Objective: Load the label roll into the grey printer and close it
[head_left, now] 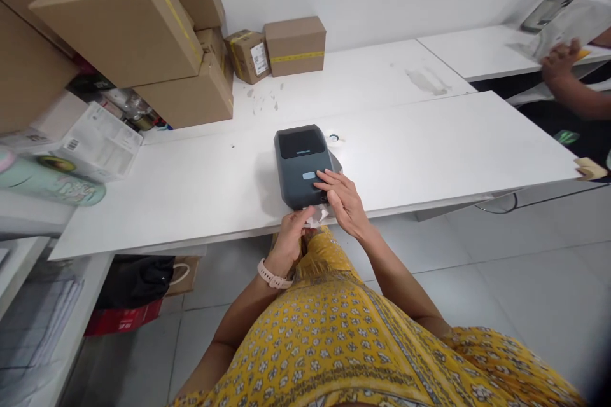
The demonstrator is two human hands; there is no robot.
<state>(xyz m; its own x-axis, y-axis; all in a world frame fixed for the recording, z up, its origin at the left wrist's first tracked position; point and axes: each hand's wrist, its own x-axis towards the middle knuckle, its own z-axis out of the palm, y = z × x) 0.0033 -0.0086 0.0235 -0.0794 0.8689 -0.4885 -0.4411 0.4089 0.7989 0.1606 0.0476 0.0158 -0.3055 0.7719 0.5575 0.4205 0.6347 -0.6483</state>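
Note:
A dark blue-grey boxy device, which looks like a label printer, sits near the front edge of the white table. It has a black panel on top and a small light-blue button. The stretched fingers of my right hand lie on its near right corner, beside the button. At the front edge, my left hand has thumb and fingers closed on a crumpled white piece of paper or tissue. This piece is against the device's near side; its lower part is partly hidden.
Cardboard boxes are stacked at the left, with two smaller ones by the wall. A mint bottle lies at the left. Behind the device is a small round item. Another person's hand holds a whitish package at the far right.

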